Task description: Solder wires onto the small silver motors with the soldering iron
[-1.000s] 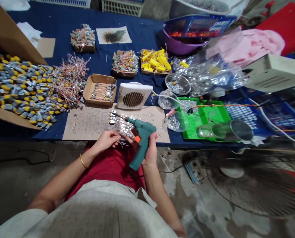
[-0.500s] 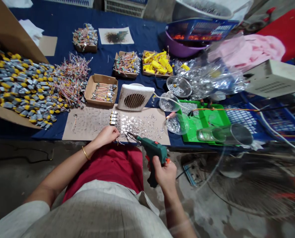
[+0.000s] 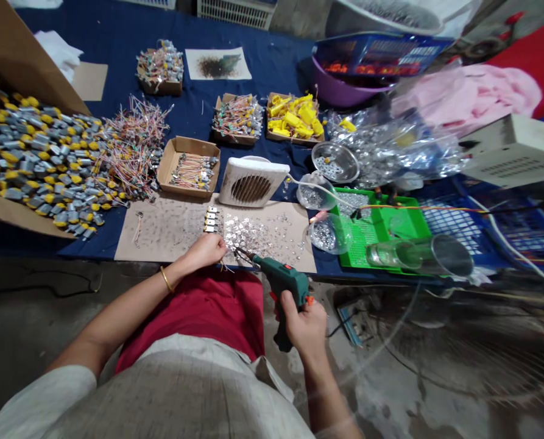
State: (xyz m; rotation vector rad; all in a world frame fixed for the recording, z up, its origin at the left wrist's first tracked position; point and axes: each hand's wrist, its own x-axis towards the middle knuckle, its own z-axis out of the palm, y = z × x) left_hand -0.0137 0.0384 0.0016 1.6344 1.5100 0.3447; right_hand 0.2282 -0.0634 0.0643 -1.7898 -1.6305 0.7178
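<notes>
My right hand (image 3: pixel 307 320) is wrapped round the handle of a green soldering gun (image 3: pixel 283 274), its tip pointing left at the cardboard's front edge. Close to that tip, my left hand (image 3: pixel 208 250) is closed in a pinch. What it pinches is too small to make out, though thin pale wires (image 3: pixel 226 267) poke out below the fingertips. A short row of small motors (image 3: pixel 211 219) stands just beyond my left hand on the cardboard sheet (image 3: pixel 175 210). Many small shiny metal parts (image 3: pixel 248 235) lie scattered beside them.
Behind the cardboard stands a white vent fan (image 3: pixel 253 182). To its left are a box of wired parts (image 3: pixel 166 183) and a large heap of motors (image 3: pixel 47 164). Rightward sit small bowls (image 3: pixel 329 235), a green tray (image 3: pixel 376 231) and a lying clear cup (image 3: pixel 449 255). A floor fan (image 3: pixel 473 341) is at lower right.
The view has shifted slightly, so most things on the table sit a little further right. Both hands keep their grips, with the soldering gun's tip still near my left fingertips.
</notes>
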